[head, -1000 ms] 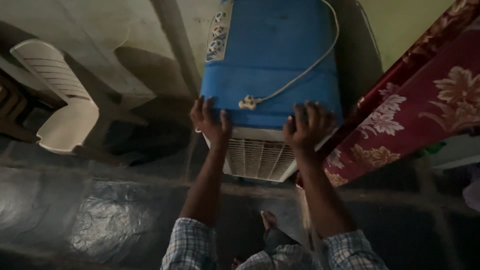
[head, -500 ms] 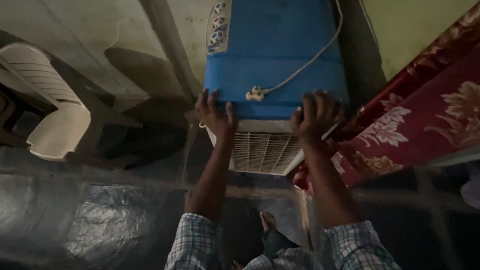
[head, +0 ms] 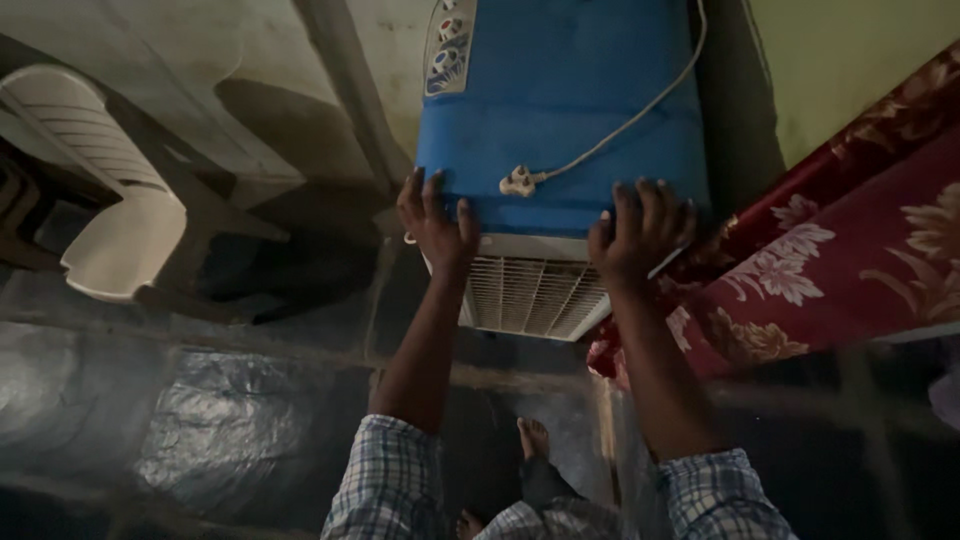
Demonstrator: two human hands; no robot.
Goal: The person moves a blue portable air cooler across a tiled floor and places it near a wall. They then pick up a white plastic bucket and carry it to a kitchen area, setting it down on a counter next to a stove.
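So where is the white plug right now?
The white plug lies on the blue cooler's top, near its front edge, between the left hand and right hand.

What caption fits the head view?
Both hands, left and right, press on a blue cooler beside a floral cloth.

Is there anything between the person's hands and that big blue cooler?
Nothing visible. The left hand and right hand both lie flat on the near edge of the blue cooler. The white plug rests on its top between them, touching neither hand.
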